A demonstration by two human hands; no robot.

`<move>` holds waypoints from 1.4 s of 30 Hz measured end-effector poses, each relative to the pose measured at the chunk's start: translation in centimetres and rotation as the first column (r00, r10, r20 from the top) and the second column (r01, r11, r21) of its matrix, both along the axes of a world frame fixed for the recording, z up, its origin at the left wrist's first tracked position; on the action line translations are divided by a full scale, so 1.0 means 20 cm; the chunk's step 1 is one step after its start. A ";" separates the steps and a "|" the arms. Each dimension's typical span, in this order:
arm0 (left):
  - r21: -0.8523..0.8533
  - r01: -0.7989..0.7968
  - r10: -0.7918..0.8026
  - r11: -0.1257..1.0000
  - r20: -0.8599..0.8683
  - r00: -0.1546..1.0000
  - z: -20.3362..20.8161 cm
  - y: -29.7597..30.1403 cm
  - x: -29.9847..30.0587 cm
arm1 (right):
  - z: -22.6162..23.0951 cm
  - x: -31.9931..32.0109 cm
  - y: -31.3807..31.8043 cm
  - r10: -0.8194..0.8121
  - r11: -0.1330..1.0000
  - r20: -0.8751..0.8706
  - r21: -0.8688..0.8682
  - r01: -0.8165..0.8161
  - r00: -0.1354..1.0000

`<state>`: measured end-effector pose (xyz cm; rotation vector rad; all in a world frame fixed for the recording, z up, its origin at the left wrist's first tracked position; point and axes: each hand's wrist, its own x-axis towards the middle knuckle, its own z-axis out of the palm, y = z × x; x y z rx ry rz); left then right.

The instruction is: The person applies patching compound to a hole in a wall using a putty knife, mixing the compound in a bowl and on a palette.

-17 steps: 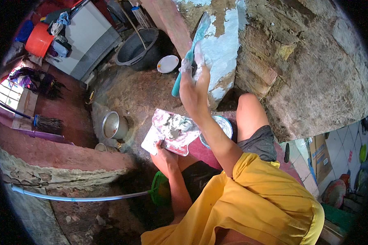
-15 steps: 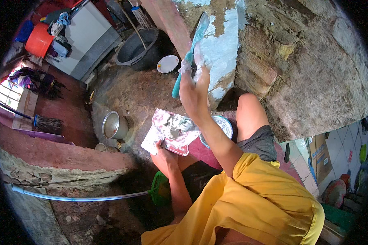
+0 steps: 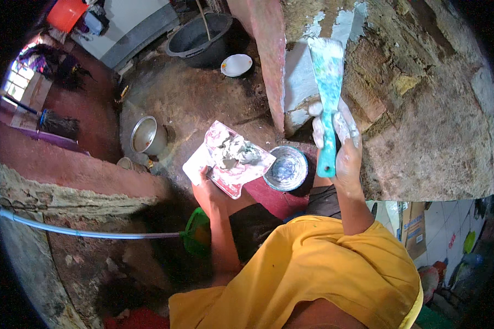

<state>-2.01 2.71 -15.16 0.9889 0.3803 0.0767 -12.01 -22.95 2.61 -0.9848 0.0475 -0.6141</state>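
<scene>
My right hand grips a putty knife by its teal handle, the wide blade pointing up and smeared with white paste. Behind the blade is a wall edge with a pale patch of filler. White residue coats my right fingers. Low at centre-left, my left hand is closed on the near edge of a flat red-and-white board. A lump of grey-white putty lies on that board. Just right of the board stands a round tub, its inside streaked with white.
Rough bare masonry fills the right side. On the floor are a metal pot, a white plate and a big black basin with a stick in it. A pale hose runs to a green basket at my left.
My right hand has moved right and back from the filler patch, turning the putty knife so its blade face shows. The tub has come into fuller view. My left hand still holds the board.
</scene>
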 end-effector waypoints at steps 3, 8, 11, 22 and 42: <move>-0.238 0.206 -0.197 0.949 0.063 0.978 0.05 -0.04 0.00 | -0.20 -0.06 -0.14 0.037 0.968 -0.096 -0.243 -0.059 0.995; -0.283 0.385 -0.352 0.879 0.161 0.922 0.15 0.04 -0.03 | -0.30 -0.05 -0.22 0.107 0.707 -0.314 -0.643 -0.294 0.943; -0.436 0.465 -0.404 0.770 0.231 0.885 0.26 0.05 -0.01 | -0.33 0.00 -0.20 0.111 0.483 -0.156 -0.854 -0.191 0.981; -0.493 0.448 -0.417 0.746 0.179 0.891 0.40 0.03 -0.04 | -0.37 0.08 -0.03 0.241 0.250 0.054 -0.968 -0.008 0.969; -0.475 0.512 -0.426 0.716 0.283 0.859 0.44 0.09 -0.03 | -0.41 -0.05 -0.25 0.111 0.057 -0.010 -0.998 -0.016 0.994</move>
